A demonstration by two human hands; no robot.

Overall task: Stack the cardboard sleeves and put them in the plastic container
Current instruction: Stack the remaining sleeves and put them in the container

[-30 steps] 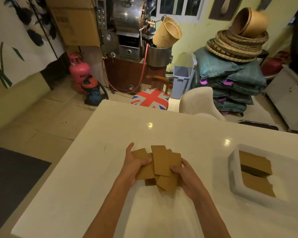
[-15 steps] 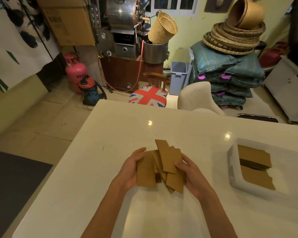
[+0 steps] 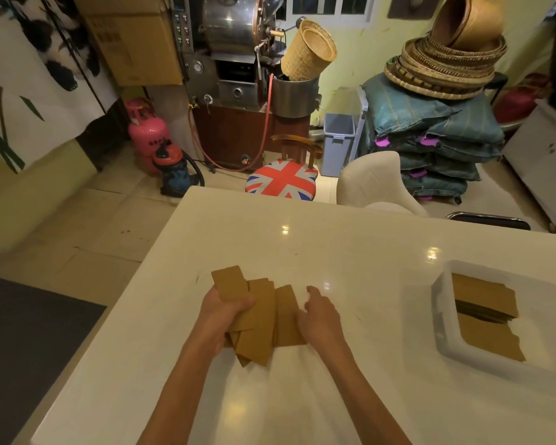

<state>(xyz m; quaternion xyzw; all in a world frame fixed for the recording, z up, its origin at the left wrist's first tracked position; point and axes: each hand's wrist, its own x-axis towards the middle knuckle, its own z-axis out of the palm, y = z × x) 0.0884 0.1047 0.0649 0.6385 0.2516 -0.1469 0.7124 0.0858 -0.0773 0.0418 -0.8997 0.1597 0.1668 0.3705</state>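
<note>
white tabletop (image 3: 350, 252) carries a plastic container (image 3: 443, 319) with stacked sleeves. fanned cardboard sleeves (image 3: 264, 319) are gripped by the left hand (image 3: 223, 313). the right hand (image 3: 320, 313), fingers seemingly loosely curled, rests at their edge.

The white table (image 3: 302, 248) bears fanned cardboard sleeves (image 3: 264, 319) — and a plastic container (image 3: 438, 316) (right side).

Only illegible dark print on the pink gas cylinder (image 3: 148, 136) and cardboard box (image 3: 135, 43)
</note>
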